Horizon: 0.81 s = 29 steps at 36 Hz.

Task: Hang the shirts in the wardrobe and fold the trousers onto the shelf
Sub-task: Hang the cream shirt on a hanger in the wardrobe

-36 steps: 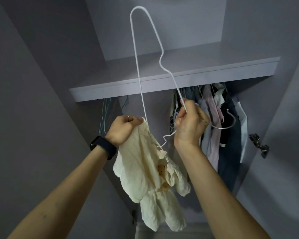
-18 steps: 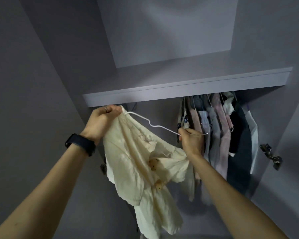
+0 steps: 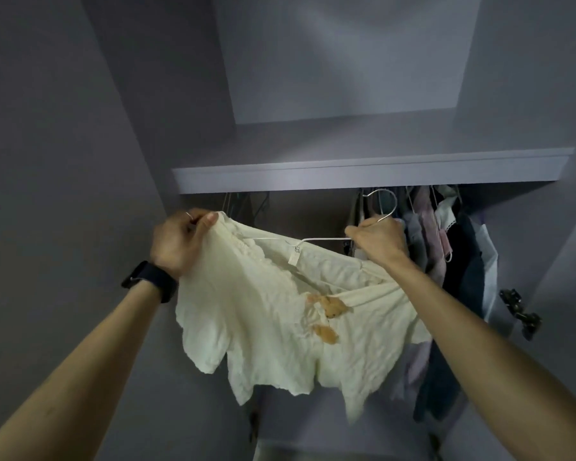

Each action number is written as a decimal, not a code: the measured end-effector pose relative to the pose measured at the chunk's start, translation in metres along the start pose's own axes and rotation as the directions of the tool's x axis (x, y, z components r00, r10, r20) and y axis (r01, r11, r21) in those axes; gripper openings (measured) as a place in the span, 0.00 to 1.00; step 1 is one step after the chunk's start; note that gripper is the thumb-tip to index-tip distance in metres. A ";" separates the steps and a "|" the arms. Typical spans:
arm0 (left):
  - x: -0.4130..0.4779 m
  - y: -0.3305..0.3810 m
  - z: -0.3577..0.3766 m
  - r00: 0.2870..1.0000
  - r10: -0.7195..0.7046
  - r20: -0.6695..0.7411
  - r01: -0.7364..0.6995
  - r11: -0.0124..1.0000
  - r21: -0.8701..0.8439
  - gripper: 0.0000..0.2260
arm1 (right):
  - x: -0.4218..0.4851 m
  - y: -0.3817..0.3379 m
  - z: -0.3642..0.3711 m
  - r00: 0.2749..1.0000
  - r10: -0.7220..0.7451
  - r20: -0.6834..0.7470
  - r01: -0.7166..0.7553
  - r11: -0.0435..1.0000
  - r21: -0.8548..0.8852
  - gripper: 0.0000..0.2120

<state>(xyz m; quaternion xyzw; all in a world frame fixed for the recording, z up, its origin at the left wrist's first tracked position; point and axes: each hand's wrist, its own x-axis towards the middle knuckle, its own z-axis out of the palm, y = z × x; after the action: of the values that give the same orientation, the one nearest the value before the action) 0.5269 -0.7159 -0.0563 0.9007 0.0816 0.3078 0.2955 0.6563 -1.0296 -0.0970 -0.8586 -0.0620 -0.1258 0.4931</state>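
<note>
A crumpled cream shirt (image 3: 273, 314) with small orange patches hangs between my hands, below the wardrobe shelf (image 3: 363, 173). My left hand (image 3: 180, 241) pinches the shirt's upper left edge. My right hand (image 3: 378, 241) grips the neck of a white wire hanger (image 3: 323, 240). The hanger's arm runs inside the shirt's neck opening, and its hook (image 3: 384, 204) curves up just under the shelf. The rail is hidden behind the shelf's front edge.
Several hung garments (image 3: 446, 261) in pink, grey and dark tones fill the right side under the shelf. Bare hangers (image 3: 236, 202) dangle at the left. A door hinge (image 3: 521, 311) sticks out on the right. Grey wardrobe walls close in on both sides.
The hanger swung down from upright to lying level, and its arm went into the shirt. Both hands rose toward the shelf and spread apart, stretching the shirt wide.
</note>
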 end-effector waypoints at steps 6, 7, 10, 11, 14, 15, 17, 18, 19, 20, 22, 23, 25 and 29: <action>-0.005 0.016 0.029 0.976 0.044 0.212 -0.073 0.989 0.132 0.13 | -0.017 -0.020 0.015 0.981 -0.121 0.154 0.132 0.989 -0.066 0.17; -0.008 0.020 0.035 0.963 0.059 0.263 -0.102 0.983 0.154 0.13 | -0.020 -0.027 0.015 0.980 -0.153 0.126 0.160 0.986 -0.047 0.18; -0.011 0.027 0.044 0.944 0.069 0.323 -0.136 0.973 0.188 0.13 | -0.022 -0.042 0.015 0.968 -0.212 0.136 0.227 0.968 -0.109 0.18; -0.011 0.027 0.045 0.948 0.067 0.312 -0.128 0.975 0.179 0.13 | -0.022 -0.045 0.017 0.955 -0.207 0.210 0.244 0.955 -0.167 0.18; -0.011 0.025 0.046 0.961 0.042 0.272 -0.085 0.985 0.150 0.12 | -0.020 -0.045 0.022 0.901 -0.160 0.403 0.290 0.913 -0.286 0.19; -0.012 0.024 0.046 0.963 0.045 0.267 -0.084 0.987 0.138 0.11 | -0.020 -0.046 0.022 0.896 -0.185 0.403 0.308 0.914 -0.264 0.20; -0.016 0.024 0.048 0.951 0.050 0.305 -0.087 0.990 0.107 0.10 | -0.019 -0.046 0.022 0.918 -0.242 0.315 0.307 0.935 -0.178 0.21; -0.019 0.027 0.048 0.935 0.039 0.353 -0.076 0.993 0.092 0.11 | -0.018 -0.046 0.023 0.931 -0.258 0.258 0.303 0.941 -0.154 0.22; -0.023 0.027 0.050 0.917 0.017 0.399 -0.050 0.996 0.074 0.12 | -0.018 -0.047 0.023 0.942 -0.261 0.212 0.295 0.944 -0.149 0.22; -0.026 0.028 0.053 0.901 -0.004 0.433 -0.024 0.998 0.058 0.14 | -0.018 -0.047 0.024 0.949 -0.256 0.183 0.284 0.947 -0.150 0.22; -0.033 0.030 0.059 0.890 -0.007 0.456 -0.005 1.000 0.026 0.16 | -0.018 -0.045 0.026 0.956 -0.234 0.174 0.261 0.954 -0.150 0.20; -0.035 0.031 0.063 0.892 0.004 0.453 -0.010 1.000 0.010 0.15 | -0.019 -0.044 0.027 0.956 -0.226 0.187 0.256 0.955 -0.151 0.18; -0.037 0.038 0.071 0.893 0.048 0.448 -0.063 0.998 0.020 0.14 | -0.023 -0.043 0.028 0.943 -0.233 0.236 0.271 0.952 -0.144 0.16; -0.036 0.065 0.088 0.871 0.113 0.478 -0.146 0.989 0.033 0.16 | -0.032 -0.045 0.028 0.900 -0.284 0.332 0.300 0.954 0.003 0.13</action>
<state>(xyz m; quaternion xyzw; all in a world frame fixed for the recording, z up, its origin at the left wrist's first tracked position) 0.5489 -0.8233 -0.0931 0.9615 -0.0432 0.0942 0.2544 0.6195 -0.9819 -0.0818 -0.8602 -0.2680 -0.0549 0.4304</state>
